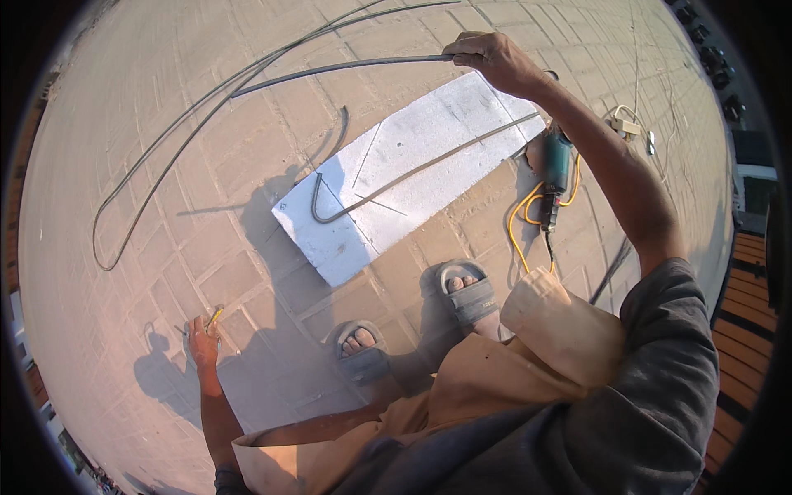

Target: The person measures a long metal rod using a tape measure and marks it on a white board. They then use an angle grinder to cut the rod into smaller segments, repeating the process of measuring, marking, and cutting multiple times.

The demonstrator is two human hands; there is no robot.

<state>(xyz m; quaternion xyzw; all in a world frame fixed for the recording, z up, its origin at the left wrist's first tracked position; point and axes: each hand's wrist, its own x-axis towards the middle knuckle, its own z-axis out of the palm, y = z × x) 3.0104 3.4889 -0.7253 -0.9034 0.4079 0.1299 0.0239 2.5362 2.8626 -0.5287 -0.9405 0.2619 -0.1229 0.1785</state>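
Note:
My right hand is closed around one end of a dark metal rod, which reaches left over the paving beyond a white block. Low at the left, my left hand is down by the paving, its fingers closed at a small yellow object whose kind I cannot make out. Across the block lies a thin rod with a hooked end. Dark straight lines mark the block's top.
A teal angle grinder with a yellow cord lies right of the block. Long bent rod loops across the upper left. A short curved rod piece is beside the block. A socket box sits far right. My sandalled feet are near the block.

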